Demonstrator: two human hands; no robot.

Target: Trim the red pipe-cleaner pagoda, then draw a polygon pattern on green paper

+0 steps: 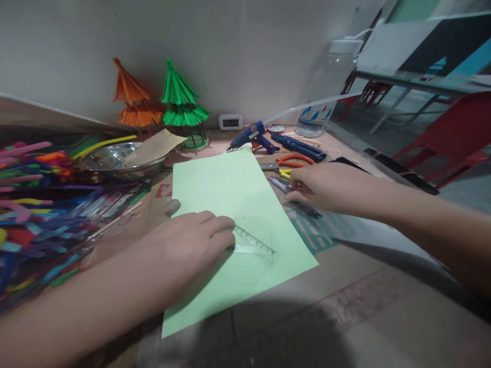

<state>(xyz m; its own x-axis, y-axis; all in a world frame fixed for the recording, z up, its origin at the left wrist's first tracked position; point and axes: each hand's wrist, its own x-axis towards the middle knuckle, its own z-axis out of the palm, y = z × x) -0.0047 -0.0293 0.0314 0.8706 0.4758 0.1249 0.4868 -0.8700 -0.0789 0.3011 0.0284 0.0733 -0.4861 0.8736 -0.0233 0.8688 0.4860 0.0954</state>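
A light green sheet of paper (215, 184) lies in front of me with faint pencil lines on it. My left hand (195, 240) presses down on the sheet, its fingers curled over a clear set square (253, 241) whose pointed end sticks out to the right. Part of the set square is hidden under that hand. To the right of the paper, my right hand (316, 186) has its fingers curled at a silver pen (279, 184); what is between the fingertips cannot be made out. A dark pen (310, 209) lies just below this hand.
Orange-handled scissors (295, 161), a blue glue gun (249, 135) and a dark blue cutter (299, 147) lie behind the pens. A water bottle (318, 97) stands at back right. Orange (132, 97) and green (182, 97) tree-like models stand by a metal bowl (115, 158). Pipe cleaners (26, 220) crowd the left.
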